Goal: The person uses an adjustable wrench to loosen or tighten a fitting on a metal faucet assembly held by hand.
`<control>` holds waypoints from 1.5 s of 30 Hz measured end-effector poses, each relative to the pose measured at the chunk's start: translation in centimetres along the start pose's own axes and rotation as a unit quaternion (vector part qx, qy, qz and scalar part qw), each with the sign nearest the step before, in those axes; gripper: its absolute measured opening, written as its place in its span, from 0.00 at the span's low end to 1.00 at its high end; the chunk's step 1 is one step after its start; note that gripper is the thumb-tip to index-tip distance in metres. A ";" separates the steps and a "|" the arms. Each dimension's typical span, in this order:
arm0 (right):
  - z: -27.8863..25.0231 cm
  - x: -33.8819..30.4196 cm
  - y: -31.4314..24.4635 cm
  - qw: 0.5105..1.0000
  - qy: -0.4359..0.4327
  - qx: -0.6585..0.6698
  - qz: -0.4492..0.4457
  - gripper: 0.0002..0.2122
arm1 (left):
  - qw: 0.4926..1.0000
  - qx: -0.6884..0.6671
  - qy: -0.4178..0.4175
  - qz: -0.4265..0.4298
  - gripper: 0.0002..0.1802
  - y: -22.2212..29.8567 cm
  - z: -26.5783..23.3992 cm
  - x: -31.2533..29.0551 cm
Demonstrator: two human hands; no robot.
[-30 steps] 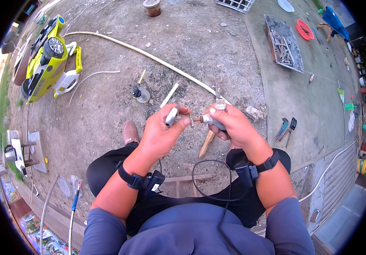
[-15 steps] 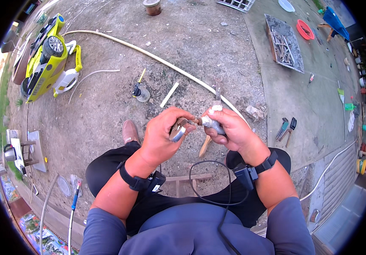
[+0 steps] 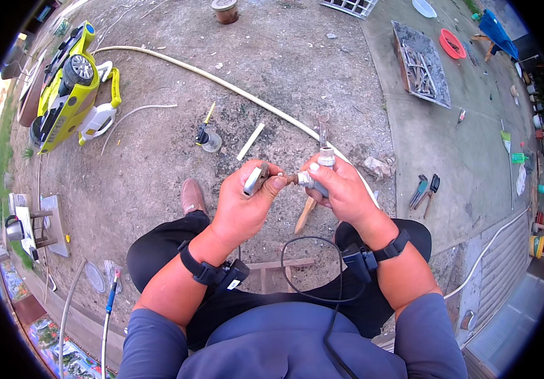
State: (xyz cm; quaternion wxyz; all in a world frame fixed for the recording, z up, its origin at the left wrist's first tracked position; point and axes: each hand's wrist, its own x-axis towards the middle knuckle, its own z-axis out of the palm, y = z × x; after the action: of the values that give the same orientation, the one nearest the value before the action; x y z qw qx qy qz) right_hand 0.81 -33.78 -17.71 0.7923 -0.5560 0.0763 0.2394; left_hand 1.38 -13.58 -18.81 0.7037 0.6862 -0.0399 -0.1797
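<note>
Over the ground in front of me, my left hand [image 3: 244,193] is closed around a shiny metal tap handle [image 3: 254,180] with a rusty brown stem. My right hand [image 3: 342,191] grips a grey metal valve body [image 3: 320,183], its threaded end [image 3: 327,156] pointing away from me. The stem and the valve body meet end to end between the hands; whether they are fully joined I cannot tell. Beneath my right hand a wooden tool handle [image 3: 305,216] lies on the ground, and a narrow metal piece [image 3: 323,131] shows beyond it.
Ahead lie a white strip [image 3: 250,141], a small torch-like tool with a clear canister [image 3: 210,140] and a long pale hose [image 3: 240,90]. Pliers-like tools [image 3: 425,191] rest on the right. Farther out stand a tray of tools [image 3: 404,76] and a yellow toy car [image 3: 66,95]. A black cable [image 3: 283,265] loops over my lap.
My left hand has turned the tap handle, so its flat end now tilts up. The valve body in my right hand has tipped slightly, and its threaded end shows more.
</note>
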 end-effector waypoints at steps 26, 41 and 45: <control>-0.9 0.9 0.7 0.992 -0.066 0.093 0.046 0.21 | 0.976 -0.165 0.053 -0.135 0.09 0.3 0.0 0.4; -0.9 0.7 0.6 1.000 -0.001 0.021 -0.004 0.29 | 0.966 -0.199 0.071 -0.146 0.09 0.0 0.0 0.5; -0.9 0.5 0.6 0.998 -0.025 -0.039 -0.052 0.33 | 0.958 -0.223 0.074 -0.166 0.09 0.0 0.0 0.4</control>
State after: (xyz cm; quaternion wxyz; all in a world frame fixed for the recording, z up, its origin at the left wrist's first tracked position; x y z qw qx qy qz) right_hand 1.14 -34.34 -18.74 0.7833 -0.5830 0.0181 0.2151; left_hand 1.76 -13.69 -18.89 0.8001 0.5206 0.1676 -0.2466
